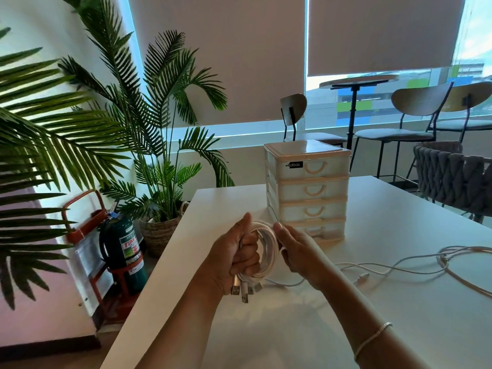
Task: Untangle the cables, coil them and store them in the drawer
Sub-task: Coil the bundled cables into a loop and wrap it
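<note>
Fingers [249, 247] of the left hand [234, 258] curl tight round one side of a coil of white cables [262, 255], held just above the desk [399, 302]. Several USB plugs [243, 290] hang from the bottom of that grip. Right hand [296, 253] pinches the opposite side of the coil, thumb on the top loop; its other fingers are mostly hidden behind the hand.

Handling: cable reads as light, limp and a little springy; loops likely to spread if the grip loosens. Best hold is across all loops at once, as the left hand has it, with plugs kept clear.

Loose cable [399, 265] trails right along the desk to the frame edge, so its full length is cut off. Whether it joins the coil cannot be told. The four-drawer plastic unit [308, 190] stands just behind the hands, all drawers apparently shut; bottom drawer partly hidden by the right hand.
</note>
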`<state>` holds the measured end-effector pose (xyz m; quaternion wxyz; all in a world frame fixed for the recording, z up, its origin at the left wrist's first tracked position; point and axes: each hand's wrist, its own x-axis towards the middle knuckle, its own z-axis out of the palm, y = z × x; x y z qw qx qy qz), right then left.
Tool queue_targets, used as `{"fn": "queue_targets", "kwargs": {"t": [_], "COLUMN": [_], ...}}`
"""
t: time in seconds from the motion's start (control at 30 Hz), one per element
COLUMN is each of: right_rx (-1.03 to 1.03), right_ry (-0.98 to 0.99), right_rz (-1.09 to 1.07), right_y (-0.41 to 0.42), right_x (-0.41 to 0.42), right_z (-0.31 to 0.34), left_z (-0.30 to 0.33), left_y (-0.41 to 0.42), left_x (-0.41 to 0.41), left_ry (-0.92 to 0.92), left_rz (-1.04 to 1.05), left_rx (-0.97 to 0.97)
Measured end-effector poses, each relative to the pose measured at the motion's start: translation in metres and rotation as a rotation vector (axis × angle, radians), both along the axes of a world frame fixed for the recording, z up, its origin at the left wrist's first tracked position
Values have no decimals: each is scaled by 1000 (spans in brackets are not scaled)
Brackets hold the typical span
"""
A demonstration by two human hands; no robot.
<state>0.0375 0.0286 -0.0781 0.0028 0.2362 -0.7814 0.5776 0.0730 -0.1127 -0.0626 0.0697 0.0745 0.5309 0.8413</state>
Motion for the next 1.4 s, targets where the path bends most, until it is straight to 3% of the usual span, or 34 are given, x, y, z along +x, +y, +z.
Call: {"fn": "queue_targets", "kwargs": {"t": [0.2, 0.4, 0.7, 0.93, 1.13, 1.3, 1.4], "right_rx": [114, 19, 16, 246, 365, 723, 988], "right_ry": [158, -52, -158, -39, -53, 3, 166], "right_rz": [-114, 28, 120, 191, 242, 190, 135], "right_y": [-3, 2, 3, 3, -2, -6, -7], "right_x": [2, 4, 3, 11, 17, 19, 23], "right_z": [0, 2, 3, 7, 14, 13, 13], "left_z": [-5, -7, -12, -11, -9, -7, -5], "left_y": [4, 2, -1, -4, -6, -2, 1], "left_x": [-4, -11, -16, -18, -16, -15, -14], "left_ry": [-14, -8, 53, 98, 53, 9, 51], "left_rz": [33, 75, -61, -26, 50, 140, 227], "left_rx": [154, 199, 327, 370, 473, 441, 242]}}
